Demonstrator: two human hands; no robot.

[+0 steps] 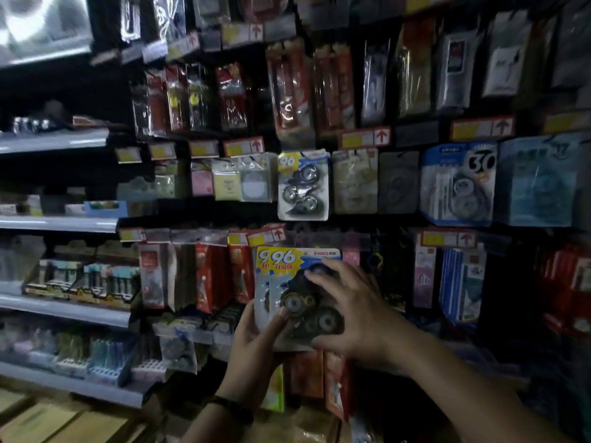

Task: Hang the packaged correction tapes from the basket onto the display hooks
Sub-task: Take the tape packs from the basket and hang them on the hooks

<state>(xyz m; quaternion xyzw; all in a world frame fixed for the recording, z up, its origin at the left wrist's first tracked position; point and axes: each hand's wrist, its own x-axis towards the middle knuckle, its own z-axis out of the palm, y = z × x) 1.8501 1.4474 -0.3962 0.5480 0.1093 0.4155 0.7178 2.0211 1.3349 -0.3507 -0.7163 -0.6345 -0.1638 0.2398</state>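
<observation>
I hold two overlapping correction tape packs point(292, 282), blue cards with a yellow "96" corner, upright in front of the lower display row. My left hand point(256, 340) grips their lower left edge from below, thumb on the front. My right hand point(348, 311) spreads over the front pack's right side, fingertips on the blister and thumb at its lower edge. A matching "96" pack point(303, 186) hangs on a hook in the row above. The basket is not in view.
Hooks all around carry packed stationery: red packs point(211, 276) left of my hands, blue correction tape packs point(457, 183) upper right. Grey shelves point(64, 310) with small boxed goods run along the left. Cardboard boxes point(48, 420) sit at the bottom left.
</observation>
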